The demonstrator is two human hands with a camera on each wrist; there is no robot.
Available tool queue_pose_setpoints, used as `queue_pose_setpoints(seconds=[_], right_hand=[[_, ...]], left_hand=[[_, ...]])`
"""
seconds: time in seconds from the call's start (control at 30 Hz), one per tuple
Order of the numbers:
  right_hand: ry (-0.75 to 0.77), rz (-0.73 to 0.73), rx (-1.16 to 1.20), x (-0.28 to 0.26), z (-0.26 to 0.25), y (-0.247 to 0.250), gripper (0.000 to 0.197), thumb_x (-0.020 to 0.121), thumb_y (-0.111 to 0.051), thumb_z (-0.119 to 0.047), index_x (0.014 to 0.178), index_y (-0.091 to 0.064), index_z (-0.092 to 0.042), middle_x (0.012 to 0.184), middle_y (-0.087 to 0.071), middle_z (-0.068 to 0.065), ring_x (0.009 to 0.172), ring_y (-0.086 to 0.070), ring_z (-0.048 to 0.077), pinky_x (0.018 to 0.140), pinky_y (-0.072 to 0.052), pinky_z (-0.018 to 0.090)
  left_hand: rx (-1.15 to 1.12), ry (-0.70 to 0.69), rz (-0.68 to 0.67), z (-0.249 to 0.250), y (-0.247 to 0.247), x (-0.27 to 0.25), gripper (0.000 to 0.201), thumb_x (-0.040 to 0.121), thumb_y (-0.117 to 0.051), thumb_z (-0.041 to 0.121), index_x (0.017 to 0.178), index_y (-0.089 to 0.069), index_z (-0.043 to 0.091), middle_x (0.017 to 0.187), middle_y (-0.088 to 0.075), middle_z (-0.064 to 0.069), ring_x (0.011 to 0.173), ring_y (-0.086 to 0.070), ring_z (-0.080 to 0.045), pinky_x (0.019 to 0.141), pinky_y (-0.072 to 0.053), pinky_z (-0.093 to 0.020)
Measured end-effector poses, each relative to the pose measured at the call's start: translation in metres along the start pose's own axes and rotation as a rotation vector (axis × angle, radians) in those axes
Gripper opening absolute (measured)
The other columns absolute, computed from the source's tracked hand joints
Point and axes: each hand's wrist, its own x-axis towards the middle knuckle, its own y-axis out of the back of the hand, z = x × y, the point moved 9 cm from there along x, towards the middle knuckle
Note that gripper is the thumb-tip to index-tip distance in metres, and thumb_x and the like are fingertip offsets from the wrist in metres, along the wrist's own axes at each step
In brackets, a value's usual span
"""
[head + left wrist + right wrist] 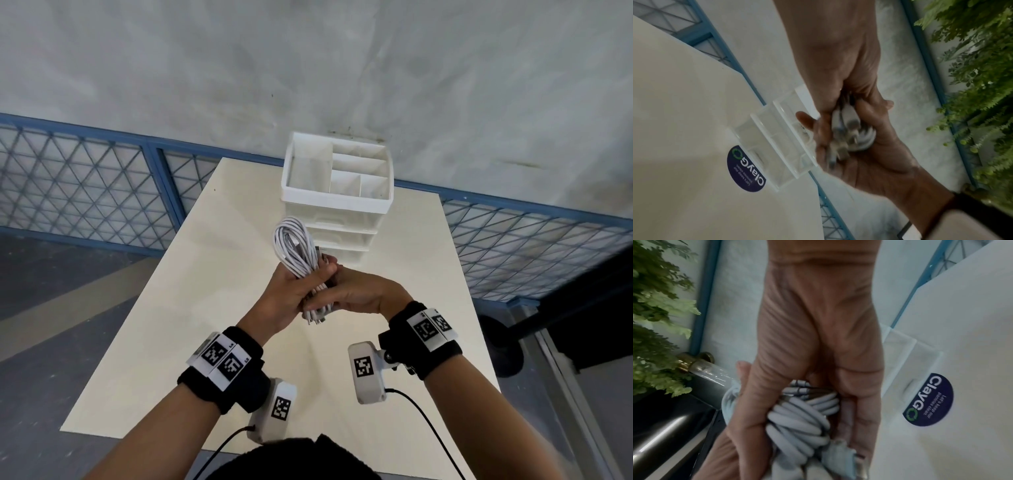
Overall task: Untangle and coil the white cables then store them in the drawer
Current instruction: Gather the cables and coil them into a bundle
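Note:
A coiled bundle of white cables (292, 244) is held upright above the table, its loop end up and its plugs (317, 318) poking out below. My left hand (291, 293) grips the bundle's lower half from the left. My right hand (359, 291) wraps around the same part from the right, fingers over the left hand's. The right wrist view shows the cable turns (797, 420) packed between both palms. The plugs (844, 136) are blurred in the left wrist view. Just beyond the hands stands the white drawer unit (342, 236), its drawers pushed in, with a compartment tray (301, 192) on top.
The pale table (205, 308) runs from me to a blue mesh fence (85, 185) and a grey wall. A dark round sticker (746, 168) lies on the table near the drawer unit. Off the right edge stand a black post base (507, 349) and green foliage (982, 81).

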Motion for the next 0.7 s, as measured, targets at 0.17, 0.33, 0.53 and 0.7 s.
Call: queue_pose_setpoints(seconds=[0.17, 0.33, 0.53, 0.7], right_hand=[[-0.100, -0.063, -0.065, -0.003, 0.014, -0.006, 0.024, 0.083, -0.060, 0.004, 0.105, -0.056, -0.005, 0.087, -0.064, 0.006, 0.078, -0.065, 0.017, 0.070, -0.055, 0.027], [-0.149, -0.067, -0.051, -0.002, 0.017, -0.010, 0.014, 0.073, -0.061, 0.002, 0.079, -0.058, -0.010, 0.068, -0.062, -0.001, 0.066, -0.063, 0.014, 0.066, -0.054, 0.028], [-0.174, 0.112, -0.154, 0.005, 0.030, -0.006, 0.012, 0.080, -0.065, -0.002, 0.091, -0.062, -0.006, 0.080, -0.066, 0.010, 0.073, -0.068, 0.021, 0.074, -0.055, 0.038], [-0.193, 0.165, -0.038, 0.005, 0.034, -0.005, 0.026, 0.084, -0.056, 0.003, 0.062, -0.050, -0.009, 0.050, -0.050, 0.002, 0.041, -0.050, 0.013, 0.057, -0.059, 0.032]], left_hand=[[0.001, 0.127, -0.038, -0.005, 0.007, 0.002, 0.029, 0.073, -0.073, 0.010, 0.094, -0.056, 0.021, 0.078, -0.064, -0.004, 0.069, -0.061, -0.023, 0.047, -0.041, -0.029], [-0.111, 0.162, 0.021, -0.008, 0.007, 0.007, 0.013, 0.077, -0.068, 0.017, 0.070, -0.057, 0.014, 0.064, -0.055, 0.000, 0.070, -0.055, -0.017, 0.067, -0.049, -0.026], [-0.032, 0.052, 0.191, -0.018, 0.011, 0.005, 0.019, 0.081, -0.069, 0.015, 0.069, -0.056, 0.011, 0.059, -0.054, -0.002, 0.061, -0.057, -0.017, 0.060, -0.052, -0.029], [-0.172, 0.222, 0.135, -0.016, 0.019, 0.010, 0.016, 0.070, -0.074, 0.025, 0.066, -0.063, 0.014, 0.063, -0.063, -0.002, 0.062, -0.063, -0.017, 0.066, -0.055, -0.031]])
